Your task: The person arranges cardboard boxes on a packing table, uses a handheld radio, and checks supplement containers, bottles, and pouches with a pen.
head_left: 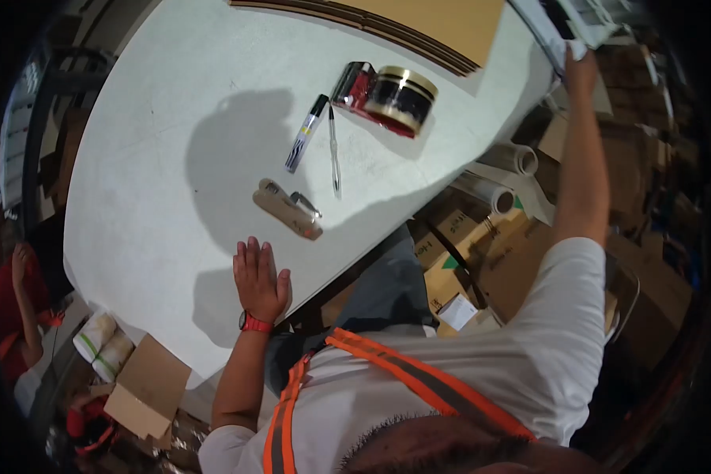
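My left hand (259,283) lies flat on the white table (142,189) near its front edge, fingers spread a little, a red watch on the wrist. Just above it is a tan cutter-like tool (287,208). Beyond that lie a marker (306,133) and a clear pen (334,150), beside a dark and red roll (353,85) and a black and gold tape roll (401,99). My right arm reaches to the far right, where my right hand (581,67) touches something white; its fingers are too small and dim to read.
Flat cardboard sheets (419,28) lie at the table's far edge. Plastic rolls (494,193) and cardboard boxes (521,265) stand below the right side. An open box (148,387) is at lower left. Another person in red (16,304) is at far left.
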Demonstrator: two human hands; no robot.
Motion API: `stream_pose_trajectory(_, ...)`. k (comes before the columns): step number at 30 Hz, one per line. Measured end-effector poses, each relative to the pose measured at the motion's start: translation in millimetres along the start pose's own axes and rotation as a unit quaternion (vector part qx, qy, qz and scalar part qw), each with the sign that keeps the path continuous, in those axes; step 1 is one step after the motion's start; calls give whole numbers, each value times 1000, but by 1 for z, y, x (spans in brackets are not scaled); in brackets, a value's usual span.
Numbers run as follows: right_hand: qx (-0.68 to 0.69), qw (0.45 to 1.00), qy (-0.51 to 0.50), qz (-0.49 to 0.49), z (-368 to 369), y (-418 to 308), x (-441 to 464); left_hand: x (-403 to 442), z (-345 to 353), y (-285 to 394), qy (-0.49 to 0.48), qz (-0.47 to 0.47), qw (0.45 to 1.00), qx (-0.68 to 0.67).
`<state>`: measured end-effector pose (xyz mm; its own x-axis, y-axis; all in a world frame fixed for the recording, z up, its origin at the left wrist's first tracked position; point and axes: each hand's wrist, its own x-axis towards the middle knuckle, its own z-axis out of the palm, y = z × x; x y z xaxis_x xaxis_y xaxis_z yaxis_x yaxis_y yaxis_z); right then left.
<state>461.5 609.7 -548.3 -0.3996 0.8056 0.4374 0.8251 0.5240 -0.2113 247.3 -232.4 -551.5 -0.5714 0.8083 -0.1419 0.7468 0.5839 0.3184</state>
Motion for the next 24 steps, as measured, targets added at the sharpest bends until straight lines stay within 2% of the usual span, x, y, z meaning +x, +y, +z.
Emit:
stream_pose_trajectory(2, -76, 995, 51, -28, 43, 13, 52, 1, -2, -3, -2, 3, 1000, 15)
stream_pose_trajectory(4, -126, 992, 15, -16, 74, 24, 80, 0, 2, -6, 7, 10, 999, 32)
stream_pose_trajectory(5, -167, 980, -104, 29, 85, 33, 102, -1, 3, -8, 4, 11, 999, 34)
stream_pose_trajectory(6, -223, 974, -18, 18, 81, 18, 93, 0, 4, -8, 0, 10, 999, 33)
stream_pose_trajectory(7, -187, 978, -65, 70, 79, 21, 102, 1, 3, -8, 1, 8, 999, 34)
stream_pose_trajectory(8, -209, 975, -71, 34, 89, 43, 114, -1, 2, -8, 5, 0, 999, 38)
stream_pose_trajectory(9, -214, 972, -100, 6, 67, 21, 103, 0, 1, -6, 5, -7, 1000, 29)
stream_pose_trajectory(10, -174, 982, -42, -56, 86, 54, 109, 1, -1, -6, -2, -5, 1000, 21)
stream_pose_trajectory(11, -164, 982, -93, -31, 96, 70, 118, 1, -1, -7, -13, -9, 1000, 20)
stream_pose_trajectory(12, -168, 978, -114, 48, 88, 52, 108, 1, 0, -8, -20, -6, 999, 29)
stream_pose_trajectory(13, -147, 984, -95, 27, 102, 78, 113, -2, 2, -8, -14, -7, 999, 31)
stream_pose_trajectory(15, -116, 978, -98, 142, 84, 65, 97, -1, -1, -6, -36, -12, 999, 27)
stream_pose_trajectory(16, 99, 986, -20, 136, 83, 73, 89, 6, -13, 0, -63, -28, 998, 11)
stream_pose_trajectory(17, 308, 944, 48, 103, 82, 82, 80, 6, -17, 4, -58, -25, 998, 2)
stream_pose_trajectory(19, 572, 813, -34, 98, 30, 25, 33, 9, -22, 2, -50, -11, 998, -25)
stream_pose_trajectory(20, 602, 786, -49, 132, 15, -2, 10, 6, -21, -1, -50, -4, 998, -45)
stream_pose_trajectory(21, 628, 757, -64, 166, 2, -29, -15, 0, -14, -5, -4, 33, 999, -31)
stream_pose_trajectory(23, 747, 628, -102, 190, -34, -102, -87, -3, -11, -5, 25, 45, 998, -23)
stream_pose_trajectory(24, 802, 558, -149, 151, -52, -141, -123, -5, -7, -6, 37, 48, 998, -23)
